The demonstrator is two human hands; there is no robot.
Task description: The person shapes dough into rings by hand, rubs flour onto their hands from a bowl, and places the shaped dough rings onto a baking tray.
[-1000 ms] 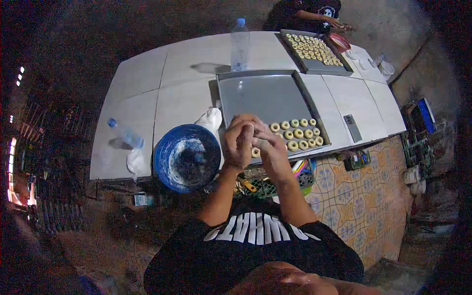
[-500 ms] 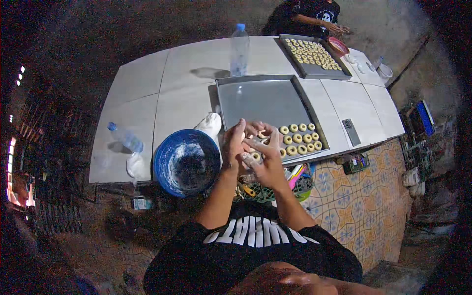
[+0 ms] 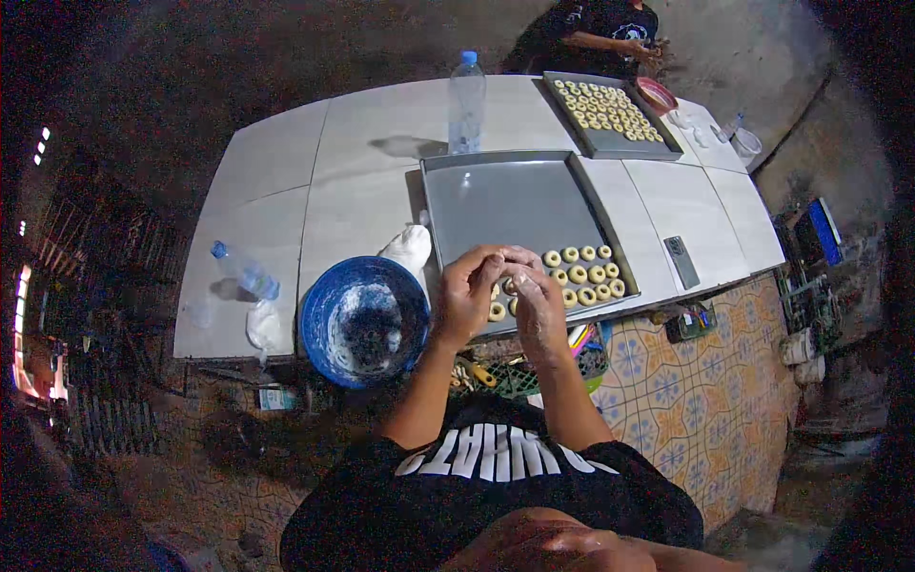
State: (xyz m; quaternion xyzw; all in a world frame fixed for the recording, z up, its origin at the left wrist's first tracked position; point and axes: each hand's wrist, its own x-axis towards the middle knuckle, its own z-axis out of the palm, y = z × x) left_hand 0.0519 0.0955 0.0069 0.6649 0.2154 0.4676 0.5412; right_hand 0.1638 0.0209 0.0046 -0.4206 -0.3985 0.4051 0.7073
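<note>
My left hand (image 3: 467, 294) and my right hand (image 3: 540, 313), both dusted with flour, meet over the near edge of a grey metal baking tray (image 3: 505, 202). Their fingers are curled and pressed together at the tips; whatever lies between them is hidden. Rows of small pale dough rings (image 3: 578, 275) lie in the tray's near right part, and a few more show beneath and between my hands. Left of my left hand stands a blue basin (image 3: 315, 310) with a floury inside. A white floury bundle (image 3: 410, 248) sits between basin and tray.
A clear bottle (image 3: 466, 110) stands behind the tray; another bottle (image 3: 250, 272) lies at left. A second tray (image 3: 620, 151) of dough rings is far right, near a co-worker (image 3: 610, 38) and a red bowl (image 3: 658, 93). A phone (image 3: 681, 262) lies right. Below the table edge is a crate (image 3: 515, 379).
My hands have closed together from a looser position, with the fingers now curled over and touching. The co-worker's hands have shifted slightly.
</note>
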